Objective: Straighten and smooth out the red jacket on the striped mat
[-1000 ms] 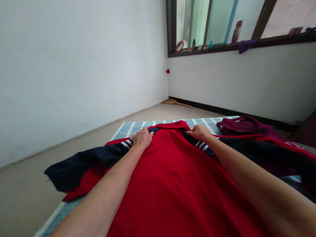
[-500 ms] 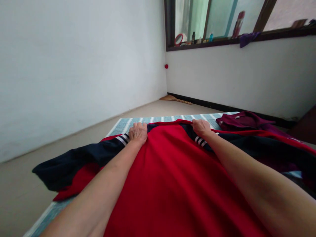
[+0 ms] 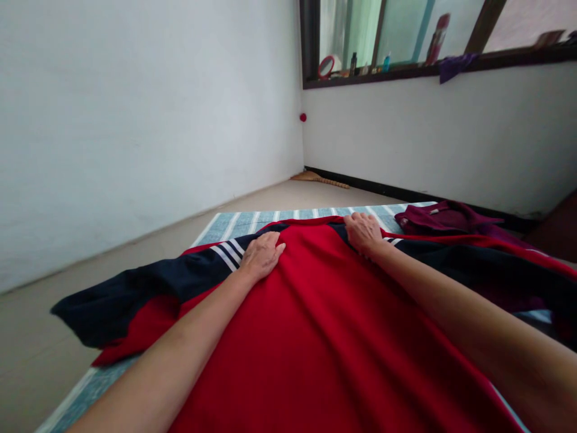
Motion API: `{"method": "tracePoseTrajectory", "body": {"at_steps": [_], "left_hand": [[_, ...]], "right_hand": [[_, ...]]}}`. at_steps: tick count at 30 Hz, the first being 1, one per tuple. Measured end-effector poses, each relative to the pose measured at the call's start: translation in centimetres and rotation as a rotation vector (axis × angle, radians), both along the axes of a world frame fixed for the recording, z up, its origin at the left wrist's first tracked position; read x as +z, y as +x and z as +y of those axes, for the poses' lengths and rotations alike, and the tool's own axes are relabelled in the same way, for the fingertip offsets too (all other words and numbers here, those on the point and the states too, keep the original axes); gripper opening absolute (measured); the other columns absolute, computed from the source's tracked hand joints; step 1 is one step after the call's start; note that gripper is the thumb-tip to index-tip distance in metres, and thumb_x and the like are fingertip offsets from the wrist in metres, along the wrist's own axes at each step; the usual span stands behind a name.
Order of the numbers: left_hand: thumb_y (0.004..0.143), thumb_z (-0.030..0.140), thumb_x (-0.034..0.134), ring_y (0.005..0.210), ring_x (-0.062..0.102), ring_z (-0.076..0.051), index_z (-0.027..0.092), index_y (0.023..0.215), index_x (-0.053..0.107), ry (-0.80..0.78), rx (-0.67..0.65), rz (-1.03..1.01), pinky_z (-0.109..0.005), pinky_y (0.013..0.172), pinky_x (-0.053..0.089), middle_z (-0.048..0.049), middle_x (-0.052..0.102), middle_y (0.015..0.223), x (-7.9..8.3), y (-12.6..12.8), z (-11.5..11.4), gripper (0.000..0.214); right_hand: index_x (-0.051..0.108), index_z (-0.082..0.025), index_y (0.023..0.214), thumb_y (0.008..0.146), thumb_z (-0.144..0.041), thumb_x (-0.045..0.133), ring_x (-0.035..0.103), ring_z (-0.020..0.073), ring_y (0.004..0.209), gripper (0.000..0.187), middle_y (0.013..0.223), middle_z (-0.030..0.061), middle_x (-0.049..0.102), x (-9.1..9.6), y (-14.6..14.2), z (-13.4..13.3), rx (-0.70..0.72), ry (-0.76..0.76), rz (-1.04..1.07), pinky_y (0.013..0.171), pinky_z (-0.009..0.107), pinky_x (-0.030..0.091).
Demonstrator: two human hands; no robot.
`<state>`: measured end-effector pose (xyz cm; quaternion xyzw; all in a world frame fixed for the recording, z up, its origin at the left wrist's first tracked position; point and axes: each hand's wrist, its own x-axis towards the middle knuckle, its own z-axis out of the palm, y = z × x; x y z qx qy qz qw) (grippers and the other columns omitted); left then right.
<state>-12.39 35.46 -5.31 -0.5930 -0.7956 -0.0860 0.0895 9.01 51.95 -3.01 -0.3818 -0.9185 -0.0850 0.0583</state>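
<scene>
A red and navy jacket (image 3: 288, 325) with white stripes on its sleeves lies spread out, its collar end away from me. My left hand (image 3: 262, 255) rests on the left shoulder beside the stripes, fingers stretched over the cloth and thumb apart. At the right end of the collar, my right hand (image 3: 363, 233) has its fingers bent over the edge, gripping the fabric. The left sleeve (image 3: 135, 288) reaches out to the left, and the right sleeve (image 3: 469, 270) runs under my right forearm.
Beneath the jacket is a blue-and-white striped cover (image 3: 243, 224). A folded maroon garment (image 3: 451, 219) lies at the far right. A brush with a ribbed handle (image 3: 331, 180) is on the floor by the corner. Bottles and a round mirror (image 3: 326, 67) stand on the windowsill.
My left hand has loosened its grip on the shoulder and moved slightly right and nearer, now lying on the cloth. My right hand has shifted a little left along the collar.
</scene>
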Motion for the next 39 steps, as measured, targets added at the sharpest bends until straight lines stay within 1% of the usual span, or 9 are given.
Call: {"method": "tracePoseTrajectory", "body": {"at_steps": [3, 9, 17, 20, 23, 25, 29, 35, 39], "left_hand": [[0.094, 0.039, 0.033, 0.135, 0.036, -0.023, 0.014, 0.131, 0.047, -0.011, 0.005, -0.023, -0.038, 0.11, 0.027, -0.0137, 0.046, 0.143, 0.1, 1.2, -0.3, 0.047], [0.093, 0.052, 0.026, 0.139, 0.03, -0.025, 0.016, 0.145, 0.032, -0.132, 0.01, -0.11, -0.044, 0.109, 0.027, -0.0137, 0.036, 0.15, -0.1, 1.3, -1.2, 0.063], [0.09, 0.059, 0.029, 0.143, 0.018, -0.029, 0.025, 0.147, 0.027, -0.245, -0.021, -0.128, -0.053, 0.11, 0.016, -0.0124, 0.019, 0.157, -0.1, 1.0, -3.0, 0.067], [0.089, 0.061, 0.031, 0.143, 0.017, -0.029, 0.028, 0.146, 0.028, -0.28, -0.023, -0.13, -0.056, 0.11, 0.015, -0.0119, 0.018, 0.157, 0.1, 1.3, -3.3, 0.066], [0.088, 0.062, 0.031, 0.143, 0.017, -0.03, 0.027, 0.145, 0.031, -0.276, -0.015, -0.123, -0.055, 0.11, 0.016, -0.0135, 0.019, 0.156, 0.4, 1.8, -3.4, 0.067], [0.09, 0.061, 0.027, 0.143, 0.015, -0.029, 0.023, 0.146, 0.03, -0.246, 0.009, -0.113, -0.053, 0.111, 0.017, -0.0143, 0.019, 0.156, 0.5, 2.3, -3.6, 0.067], [0.092, 0.059, 0.023, 0.143, 0.017, -0.028, 0.018, 0.147, 0.028, -0.226, 0.068, -0.103, -0.05, 0.111, 0.019, -0.0164, 0.021, 0.155, 0.3, 3.2, -4.6, 0.069], [0.089, 0.061, 0.028, 0.143, 0.017, -0.028, 0.019, 0.146, 0.029, -0.286, 0.074, -0.098, -0.051, 0.111, 0.016, -0.0151, 0.02, 0.156, 0.2, 3.2, -6.4, 0.071], [0.089, 0.059, 0.031, 0.143, 0.018, -0.027, 0.023, 0.144, 0.035, -0.319, 0.073, -0.099, -0.053, 0.111, 0.016, -0.0114, 0.023, 0.156, 0.9, 3.1, -7.1, 0.065]], "right_hand": [[0.055, -0.022, 0.119, 0.098, -0.028, 0.03, 0.052, 0.0233, 0.111, 0.034, 0.121, 0.0104, 0.058, -0.9, 0.7, -1.4, 0.089, -0.028, -0.012, 0.093, 0.033, 0.036], [0.06, -0.014, 0.112, 0.097, -0.031, 0.035, 0.057, 0.0299, 0.106, 0.034, 0.116, 0.0175, 0.06, -2.2, 4.1, 1.2, -0.057, -0.079, -0.087, 0.082, 0.039, 0.043], [0.056, -0.017, 0.121, 0.095, -0.012, 0.028, 0.055, 0.0288, 0.106, 0.039, 0.115, 0.018, 0.059, -1.6, 5.1, 2.7, -0.042, -0.055, -0.132, 0.079, 0.036, 0.045], [0.058, -0.011, 0.118, 0.093, -0.009, 0.027, 0.053, 0.0329, 0.107, 0.041, 0.114, 0.0222, 0.058, -1.2, 5.2, 2.8, -0.061, -0.044, -0.114, 0.078, 0.04, 0.044], [0.06, -0.006, 0.114, 0.091, -0.008, 0.025, 0.05, 0.0371, 0.11, 0.042, 0.114, 0.0277, 0.057, -0.7, 4.3, 1.4, -0.087, -0.022, -0.068, 0.084, 0.048, 0.04], [0.057, -0.009, 0.12, 0.094, -0.014, 0.027, 0.047, 0.0349, 0.115, 0.04, 0.12, 0.025, 0.055, -0.7, 3.4, -0.2, -0.032, -0.03, -0.035, 0.091, 0.048, 0.035], [0.049, -0.025, 0.131, 0.097, -0.044, 0.034, 0.044, 0.0229, 0.123, 0.042, 0.134, 0.0096, 0.05, -1.9, 2.7, -1.9, 0.141, -0.148, -0.014, 0.099, 0.034, 0.031], [0.043, -0.017, 0.136, 0.097, -0.053, 0.026, 0.034, 0.0239, 0.133, 0.056, 0.146, 0.014, 0.036, -3.7, 4.3, 1.2, 0.066, -0.271, -0.006, 0.106, 0.038, 0.026], [0.045, -0.015, 0.134, 0.096, -0.054, 0.027, 0.038, 0.0266, 0.131, 0.057, 0.141, 0.0162, 0.042, -3.2, 4.1, 0.8, 0.048, -0.261, 0.013, 0.105, 0.042, 0.027]]}}
